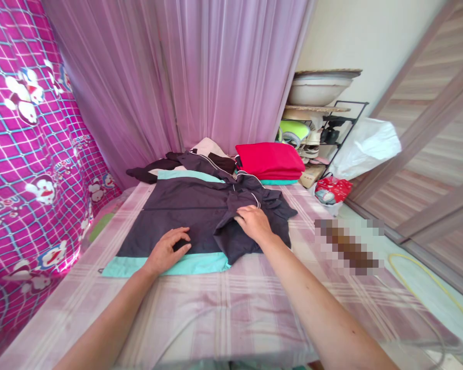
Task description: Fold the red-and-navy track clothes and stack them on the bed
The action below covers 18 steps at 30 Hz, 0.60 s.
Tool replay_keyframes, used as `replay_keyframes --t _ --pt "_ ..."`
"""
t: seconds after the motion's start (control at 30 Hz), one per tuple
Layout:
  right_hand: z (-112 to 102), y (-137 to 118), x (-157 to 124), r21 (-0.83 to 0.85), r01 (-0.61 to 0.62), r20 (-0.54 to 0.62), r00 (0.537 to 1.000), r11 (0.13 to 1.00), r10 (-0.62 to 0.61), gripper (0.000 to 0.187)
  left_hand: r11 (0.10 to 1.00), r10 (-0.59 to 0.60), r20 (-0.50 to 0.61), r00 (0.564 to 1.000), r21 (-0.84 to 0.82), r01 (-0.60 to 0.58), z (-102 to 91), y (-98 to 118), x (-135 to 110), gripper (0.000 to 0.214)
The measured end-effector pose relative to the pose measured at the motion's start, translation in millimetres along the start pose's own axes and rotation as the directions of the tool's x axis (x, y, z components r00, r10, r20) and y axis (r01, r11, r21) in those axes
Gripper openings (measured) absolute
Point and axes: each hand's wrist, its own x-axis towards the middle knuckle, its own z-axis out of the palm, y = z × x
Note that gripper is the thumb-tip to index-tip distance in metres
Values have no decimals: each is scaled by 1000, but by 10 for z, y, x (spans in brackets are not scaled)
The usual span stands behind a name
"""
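Observation:
A dark jacket (pixel 200 218) with turquoise side panels and white piping lies spread on the table, its collar end to the right. My left hand (pixel 168 249) rests on the lower part of the jacket, near the turquoise panel, with fingers apart. Over the folded-in sleeve, my right hand (pixel 253 222) has its fingers bent and pressed together at the fabric, pinching the sleeve. The tips of that hand's fingers are partly hidden.
A checked cloth (pixel 208 318) covers the table. Red folded clothes (pixel 270 160) are stacked at the back, beside a loose dark garment heap (pixel 154 167). A rack (pixel 349 121) with basins and shoes stands back right. Purple curtains (pixel 224 72) hang behind.

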Motion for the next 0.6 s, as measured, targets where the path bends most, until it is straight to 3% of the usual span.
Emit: replay_keyframes --t 0.07,0.13,0.23,0.3,0.43,0.6 --pt "-89 127 12 32 -119 -155 980 992 122 26 999 33 80 996 -3 -32 -86 -13 -59 35" --pt "-230 322 -8 95 -238 -291 922 967 255 25 998 58 177 983 20 -63 -187 -43 -147 40" --pt "-453 633 -101 220 -301 -390 845 928 366 27 992 65 263 963 90 -91 -323 -106 -296 65" --pt "-545 783 -180 260 -299 -444 807 918 389 29 987 52 275 960 134 -92 -398 -152 -371 74" --pt "-539 891 -288 261 -262 -554 748 929 366 30 991 -11 206 978 131 -17 -586 -289 -432 51" --pt "-474 892 -219 146 -296 -653 688 944 317 33 950 -226 211 951 264 167 -979 -509 -376 43"
